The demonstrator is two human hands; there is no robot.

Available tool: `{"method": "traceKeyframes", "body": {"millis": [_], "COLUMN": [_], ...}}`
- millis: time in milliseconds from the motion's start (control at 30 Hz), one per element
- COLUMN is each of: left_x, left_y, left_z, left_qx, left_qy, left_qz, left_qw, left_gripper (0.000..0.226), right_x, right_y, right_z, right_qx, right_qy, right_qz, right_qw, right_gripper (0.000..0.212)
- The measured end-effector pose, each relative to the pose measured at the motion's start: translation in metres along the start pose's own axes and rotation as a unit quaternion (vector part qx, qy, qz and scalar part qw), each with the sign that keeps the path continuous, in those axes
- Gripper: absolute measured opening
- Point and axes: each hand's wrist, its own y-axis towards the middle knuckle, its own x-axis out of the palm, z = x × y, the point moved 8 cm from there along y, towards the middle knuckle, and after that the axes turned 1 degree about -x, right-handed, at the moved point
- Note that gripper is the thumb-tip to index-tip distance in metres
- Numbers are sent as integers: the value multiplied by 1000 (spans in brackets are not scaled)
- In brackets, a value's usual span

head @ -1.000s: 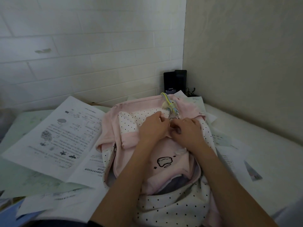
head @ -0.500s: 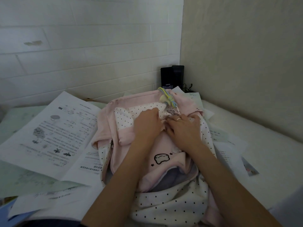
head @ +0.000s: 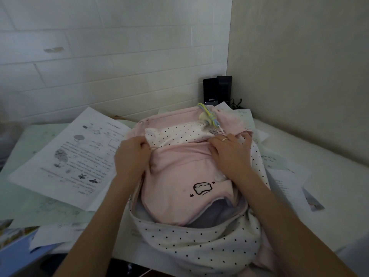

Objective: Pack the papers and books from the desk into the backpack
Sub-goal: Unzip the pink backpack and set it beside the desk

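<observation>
A pink and white polka-dot backpack (head: pixel 185 188) lies flat on the desk in front of me, its lower front pocket gaping open. My left hand (head: pixel 132 156) pinches a zipper pull or fabric edge at the left end of the upper pink pocket. My right hand (head: pixel 231 152), a ring on one finger, rests with spread fingers on the right end of that pocket. A large printed sheet (head: pixel 73 154) with diagrams lies left of the backpack. More papers (head: pixel 283 176) stick out from under its right side.
Two black speakers (head: pixel 216 89) stand in the back corner by the walls. A coloured charm (head: pixel 208 116) hangs at the backpack's top. A blue book or folder (head: pixel 14 254) lies at the lower left under loose sheets. Pale desk surface (head: pixel 329 176) extends to the right.
My hands have moved apart along the upper pocket: the left slid to the left while gripping the edge, the right stayed near the charm with fingers spread.
</observation>
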Motion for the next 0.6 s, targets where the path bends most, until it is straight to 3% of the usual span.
{"method": "traceKeyframes", "body": {"millis": [100,233,333,500,600], "left_x": [15,27,28,33,26], "left_y": [-7,-5,-6,-2,2], "left_z": [22,26,31,40,15], "left_qx": [30,-9,-17,104,107], "left_qy": [-6,-26,14,-34,-55], "left_qz": [-28,-62,-52,-77,-101], "left_qw": [999,998,998,991,988], "left_gripper": [14,31,43,49,46], "right_x": [5,11,11,5,1], "right_y": [-2,-3,-4,-4,-2], "right_z": [-5,-19,-18,-8,-2], "right_qx": [-37,-89,-74,-11,9], "right_qy": [17,23,15,2,3], "right_qz": [-19,-64,-74,-61,-34], "right_qw": [999,994,994,998,999], "right_gripper": [25,48,48,49,51]}}
